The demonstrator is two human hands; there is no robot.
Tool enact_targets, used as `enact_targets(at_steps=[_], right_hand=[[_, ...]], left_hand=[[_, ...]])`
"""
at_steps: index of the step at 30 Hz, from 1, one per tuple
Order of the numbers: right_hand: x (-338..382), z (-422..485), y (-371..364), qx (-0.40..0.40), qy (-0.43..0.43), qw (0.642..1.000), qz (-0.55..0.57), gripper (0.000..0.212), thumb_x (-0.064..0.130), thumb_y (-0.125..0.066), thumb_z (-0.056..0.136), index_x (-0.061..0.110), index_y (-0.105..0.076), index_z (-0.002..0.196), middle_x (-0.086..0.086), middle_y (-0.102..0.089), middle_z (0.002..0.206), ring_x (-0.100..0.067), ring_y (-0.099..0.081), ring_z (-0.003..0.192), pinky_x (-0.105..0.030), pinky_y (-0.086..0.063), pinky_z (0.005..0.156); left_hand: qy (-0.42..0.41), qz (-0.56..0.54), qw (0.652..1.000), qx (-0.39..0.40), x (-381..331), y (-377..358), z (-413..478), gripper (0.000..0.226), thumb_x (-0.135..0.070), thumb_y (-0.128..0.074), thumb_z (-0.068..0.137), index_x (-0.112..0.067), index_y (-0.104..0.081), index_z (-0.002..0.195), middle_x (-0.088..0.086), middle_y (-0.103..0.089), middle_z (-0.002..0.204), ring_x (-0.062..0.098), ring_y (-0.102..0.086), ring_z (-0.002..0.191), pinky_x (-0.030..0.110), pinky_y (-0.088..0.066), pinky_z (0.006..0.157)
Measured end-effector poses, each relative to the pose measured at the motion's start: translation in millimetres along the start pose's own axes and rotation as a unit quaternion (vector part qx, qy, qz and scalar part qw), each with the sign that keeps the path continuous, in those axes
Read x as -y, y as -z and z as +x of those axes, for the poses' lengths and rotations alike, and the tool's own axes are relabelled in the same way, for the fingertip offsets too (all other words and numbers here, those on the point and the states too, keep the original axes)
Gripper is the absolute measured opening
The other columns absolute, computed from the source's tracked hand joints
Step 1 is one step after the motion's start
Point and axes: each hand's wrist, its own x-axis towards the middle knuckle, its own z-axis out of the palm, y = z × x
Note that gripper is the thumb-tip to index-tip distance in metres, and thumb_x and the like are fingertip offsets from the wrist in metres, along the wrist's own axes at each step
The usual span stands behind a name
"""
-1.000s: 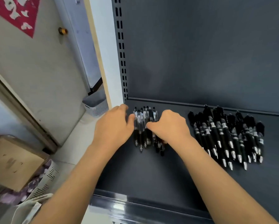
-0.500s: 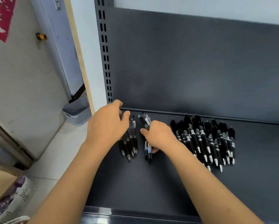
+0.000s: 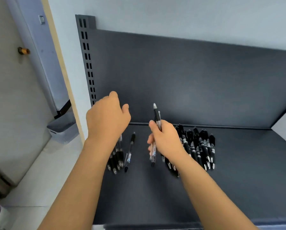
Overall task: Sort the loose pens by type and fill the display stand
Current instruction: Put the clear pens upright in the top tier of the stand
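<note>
- The right hand [image 3: 165, 140] is clenched round the held pens [image 3: 157, 117]. One black-gripped end pokes up toward 12 o'clock, and clear barrels stick out of the fist toward 6 o'clock.
- The left hand [image 3: 107, 120] hovers above the shelf [image 3: 139, 196] with its fingers loosely curled and nothing in it that I can see.
- A bunch [image 3: 116, 161] of pens lies on the shelf at 6 o'clock from the left hand, partly hidden by the wrist.
- A lone pen [image 3: 129, 151] with a clear barrel lies just at 3 o'clock of the bunch, between the two arms.
- The pile [image 3: 200, 146] of black pens sits at 3 o'clock of the right hand, silver tips toward 6 o'clock, its far ends close to the back panel [image 3: 188, 80].
- A slotted upright [image 3: 87, 55] runs up at 11 o'clock of the left hand.
- A grey bin [image 3: 62, 130] stands on the floor at 9 o'clock of that hand.
</note>
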Motion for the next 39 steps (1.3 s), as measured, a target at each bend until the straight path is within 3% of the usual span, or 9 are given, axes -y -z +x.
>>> enact_targets(at_steps=[5, 11, 15, 19, 24, 27, 32, 36, 39], right_hand=[[29.4, -33.6, 97.6, 0.063, -0.050, 0.929, 0.361, 0.031, 0.030, -0.046, 0.100, 0.007, -0.059, 0.116, -0.007, -0.062, 0.069, -0.023, -0.061, 0.053, -0.032, -0.054, 0.051], [4.2, -82.6, 258.6, -0.013, -0.036, 0.889, 0.455, 0.034, 0.030, -0.043, 0.101, 0.004, -0.062, 0.111, -0.009, -0.069, 0.074, -0.022, -0.062, 0.054, -0.032, -0.055, 0.053], [-39.4, -120.2, 368.1, -0.015, -0.036, 0.870, 0.491, 0.035, 0.029, -0.043, 0.098, 0.008, -0.070, 0.105, -0.013, -0.073, 0.092, -0.021, -0.062, 0.052, -0.029, -0.055, 0.051], [-85.9, -138.2, 466.0, 0.004, -0.033, 0.882, 0.470, 0.037, 0.034, -0.049, 0.093, 0.011, -0.078, 0.093, -0.014, -0.073, 0.101, -0.020, -0.061, 0.050, -0.028, -0.053, 0.049], [-124.5, -134.5, 543.6, -0.035, -0.041, 0.893, 0.446, 0.031, 0.034, -0.051, 0.092, 0.012, -0.074, 0.094, -0.007, -0.069, 0.077, -0.016, -0.052, 0.043, -0.022, -0.044, 0.041], [-137.6, -125.9, 563.0, -0.049, -0.040, 0.893, 0.446, 0.029, 0.031, -0.052, 0.093, 0.009, -0.071, 0.098, -0.007, -0.066, 0.072, -0.018, -0.052, 0.045, -0.024, -0.045, 0.042], [-158.7, -105.0, 581.3, -0.091, -0.058, 0.847, 0.520, 0.034, 0.027, -0.049, 0.098, 0.000, -0.066, 0.110, -0.012, -0.071, 0.082, -0.021, -0.070, 0.066, -0.031, -0.060, 0.057], [-162.6, -92.8, 583.0, -0.070, -0.078, 0.832, 0.545, 0.042, 0.031, -0.049, 0.098, -0.002, -0.063, 0.118, -0.015, -0.069, 0.096, -0.026, -0.071, 0.083, -0.032, -0.060, 0.062], [-164.2, -87.7, 586.3, -0.073, -0.080, 0.837, 0.536, 0.044, 0.033, -0.051, 0.096, -0.001, -0.063, 0.120, -0.011, -0.070, 0.091, -0.023, -0.070, 0.076, -0.027, -0.058, 0.058]], left_hand=[[-0.066, -0.284, 0.955, 0.049, -114.1, 22.7, 12.4, 0.030, -0.046, -0.058, 0.089, -0.029, -0.062, 0.113, -0.018, -0.067, 0.093, 0.004, -0.056, 0.083, 0.027, -0.042, 0.073], [-0.201, -0.435, 0.850, 0.219, -287.7, 9.8, -41.5, 0.024, -0.052, -0.074, 0.074, -0.032, -0.071, 0.088, -0.015, -0.069, 0.081, -0.003, -0.063, 0.061, 0.017, -0.054, 0.067], [-0.216, -0.502, 0.762, 0.348, -397.1, -13.2, -76.8, 0.044, -0.048, -0.083, 0.057, -0.023, -0.075, 0.092, -0.001, -0.070, 0.087, 0.012, -0.071, 0.073, 0.033, -0.061, 0.070], [-0.254, -0.507, 0.714, 0.410, -491.5, -39.5, -99.5, 0.030, -0.022, -0.081, 0.069, -0.017, -0.074, 0.098, -0.002, -0.072, 0.084, 0.007, -0.069, 0.078, 0.016, -0.053, 0.067], [-0.263, -0.504, 0.726, 0.386, -562.8, -70.9, -111.6, 0.017, -0.012, -0.075, 0.080, -0.015, -0.071, 0.096, 0.000, -0.071, 0.080, 0.015, -0.064, 0.076, 0.032, -0.052, 0.076], [-0.385, -0.465, 0.754, 0.257, -576.8, -82.0, -118.9, 0.024, -0.013, -0.077, 0.080, -0.021, -0.069, 0.101, -0.008, -0.066, 0.088, 0.009, -0.059, 0.077, 0.033, -0.050, 0.075], [-0.608, -0.290, 0.715, 0.189, -570.5, -101.1, -135.1, 0.042, -0.017, -0.075, 0.075, -0.029, -0.067, 0.114, -0.022, -0.056, 0.120, 0.007, -0.045, 0.120, 0.022, -0.037, 0.100], [-0.669, -0.229, 0.706, 0.030, -578.5, -115.3, -142.2, 0.029, -0.036, -0.064, 0.089, -0.027, -0.067, 0.117, -0.012, -0.063, 0.118, 0.012, -0.051, 0.118, 0.030, -0.039, 0.099], [-0.697, -0.231, 0.679, -0.020, -585.3, -122.4, -143.5, 0.024, -0.015, -0.063, 0.092, -0.019, -0.069, 0.115, -0.001, -0.066, 0.114, 0.018, -0.059, 0.111, 0.029, -0.038, 0.103]])
